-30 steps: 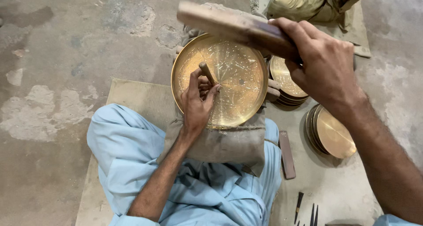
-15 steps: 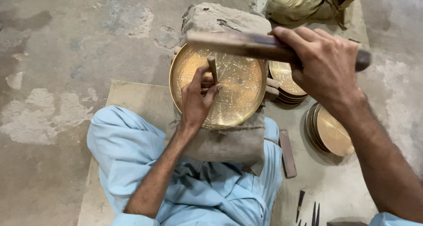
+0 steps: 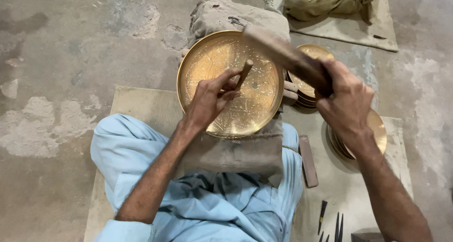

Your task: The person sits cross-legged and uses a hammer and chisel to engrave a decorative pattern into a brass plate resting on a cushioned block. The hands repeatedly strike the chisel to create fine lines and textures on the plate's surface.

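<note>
A round brass plate with an engraved pattern lies on a cloth-wrapped block in front of my lap. My left hand holds a thin chisel upright with its tip on the plate's middle. My right hand grips a wooden mallet, whose head is just above and right of the chisel's top.
Two stacks of brass plates sit to the right of the block. A flat bar and several small chisels lie on the mat at lower right. Another person's folded clothing is at the top.
The mallet has swung down from high across the view to just above the chisel's top. My left hand and chisel have stayed on the plate.
</note>
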